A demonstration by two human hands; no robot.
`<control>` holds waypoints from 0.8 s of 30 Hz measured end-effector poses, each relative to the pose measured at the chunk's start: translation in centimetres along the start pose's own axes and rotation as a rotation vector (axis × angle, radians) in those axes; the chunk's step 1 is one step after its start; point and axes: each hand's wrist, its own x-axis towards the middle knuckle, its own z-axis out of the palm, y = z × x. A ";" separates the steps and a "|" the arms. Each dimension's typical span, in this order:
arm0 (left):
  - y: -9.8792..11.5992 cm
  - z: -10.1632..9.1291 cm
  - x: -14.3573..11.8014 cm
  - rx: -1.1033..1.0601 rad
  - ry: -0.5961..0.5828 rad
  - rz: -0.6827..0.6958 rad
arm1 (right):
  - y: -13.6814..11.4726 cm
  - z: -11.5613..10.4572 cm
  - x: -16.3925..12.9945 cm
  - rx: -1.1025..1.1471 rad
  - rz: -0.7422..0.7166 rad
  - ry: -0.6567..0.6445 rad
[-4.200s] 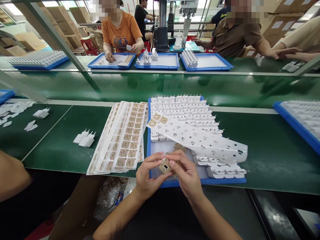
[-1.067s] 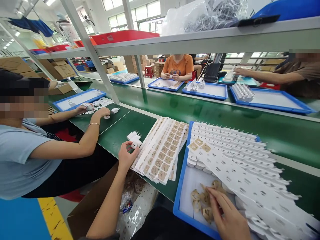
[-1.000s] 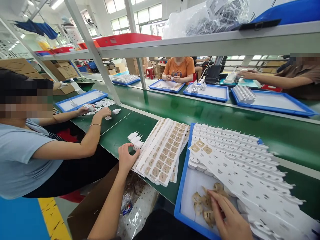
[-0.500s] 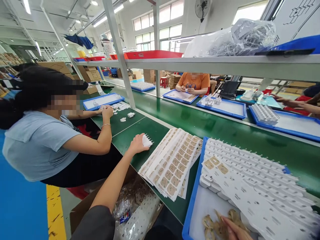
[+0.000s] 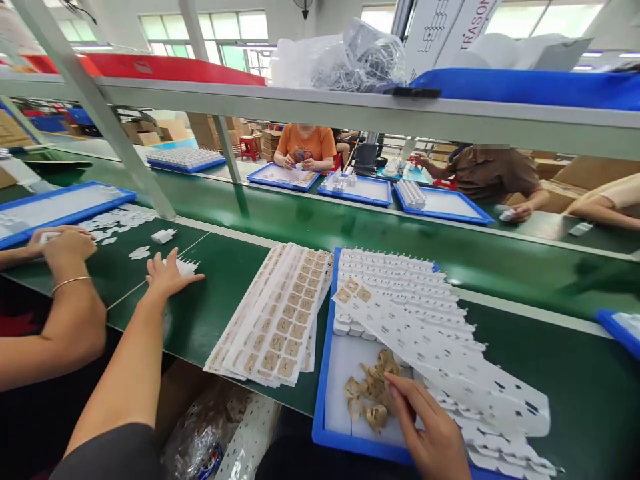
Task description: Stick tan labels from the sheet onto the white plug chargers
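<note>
My left hand (image 5: 165, 275) is over the green bench with its fingers spread. Just beyond and partly behind its fingers sits a small group of white plug adapters (image 5: 186, 268), prongs showing. My right hand (image 5: 431, 427) is at the blue-rimmed tray (image 5: 325, 400), thumb and index finger pinched on a crumpled brown paper piece (image 5: 387, 363). More crumpled brown pieces (image 5: 376, 417) lie in the tray beside it. Rows of white plug adapters (image 5: 400, 273) fill the tray's far part. A mostly peeled white label sheet (image 5: 440, 347) lies across them, several brown labels left at one corner.
Stacked label sheets (image 5: 280, 320) lie between my hands. At left, a co-worker's hands (image 5: 65, 243) are near a single white adapter (image 5: 164, 236) and scattered white pieces (image 5: 117, 223). A metal shelf (image 5: 320, 107) spans above the bench. Co-workers and blue trays (image 5: 355, 190) are across.
The view has swung right. My left hand has reached further left, carrying the white adapters nearer the co-worker, and its fingers have spread off them. My right hand stays at the brown pieces.
</note>
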 end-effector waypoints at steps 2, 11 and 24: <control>2.5 0.8 -1.1 -0.055 -0.079 0.020 | -0.6 -0.2 1.2 -0.007 -0.024 0.011; 20.1 8.6 -11.1 -0.478 -1.032 0.244 | 0.3 2.9 7.7 -0.143 -0.093 -0.059; 23.5 8.9 -14.4 -0.763 -1.360 0.201 | 1.3 7.8 13.0 0.036 0.000 0.028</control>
